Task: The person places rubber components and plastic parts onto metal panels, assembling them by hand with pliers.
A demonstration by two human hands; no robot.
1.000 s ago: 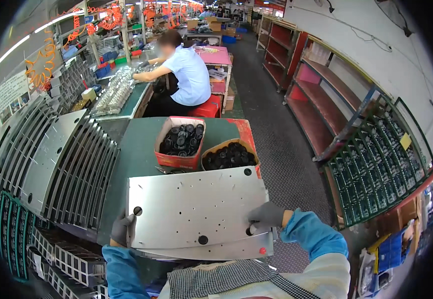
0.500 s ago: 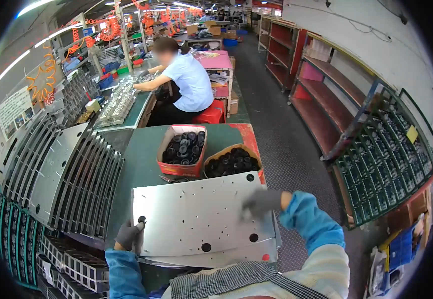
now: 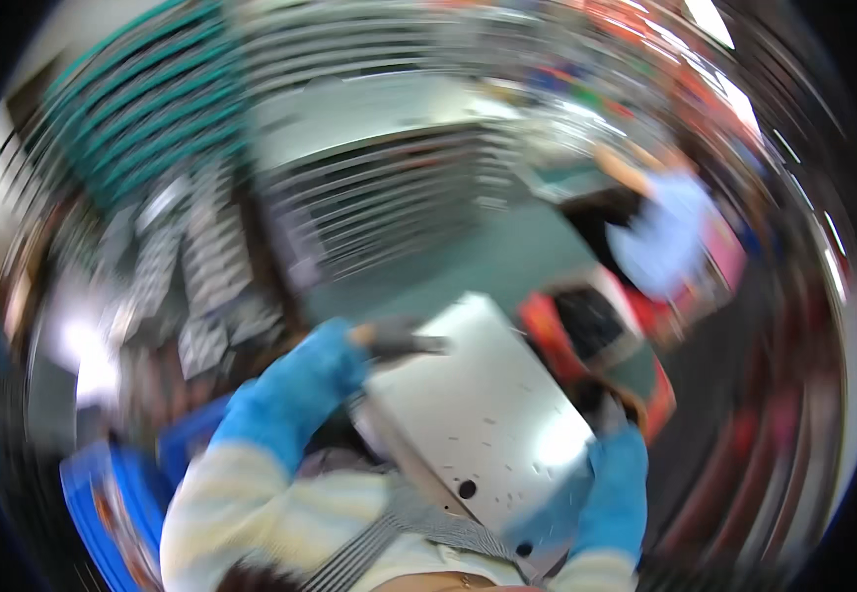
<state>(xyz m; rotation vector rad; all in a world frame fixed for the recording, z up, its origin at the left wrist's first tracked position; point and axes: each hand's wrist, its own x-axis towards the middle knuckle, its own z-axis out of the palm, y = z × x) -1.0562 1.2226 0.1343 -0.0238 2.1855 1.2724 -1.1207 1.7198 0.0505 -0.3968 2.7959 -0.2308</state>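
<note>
The picture is strongly smeared by motion and tilted. A flat silver metal panel (image 3: 478,405) with small holes is held close to my chest, turned at a slant. My left hand (image 3: 397,339), in a dark glove with a blue sleeve, grips the panel's upper left edge. At the panel's right edge is my right hand (image 3: 601,412), also gloved and blue-sleeved, holding it there. The fingers themselves are too blurred to make out.
Behind the panel is a green table (image 3: 487,261) with a red bin (image 3: 586,331) of black parts. Grey louvred panels (image 3: 379,197) lie to the left. A seated person in a light blue shirt (image 3: 665,237) works at the far right. Blue crates (image 3: 103,493) sit lower left.
The panel has come off the table toward my body and turned at a slant, still held in both hands. My view has swung left and rolled, blurring everything.
</note>
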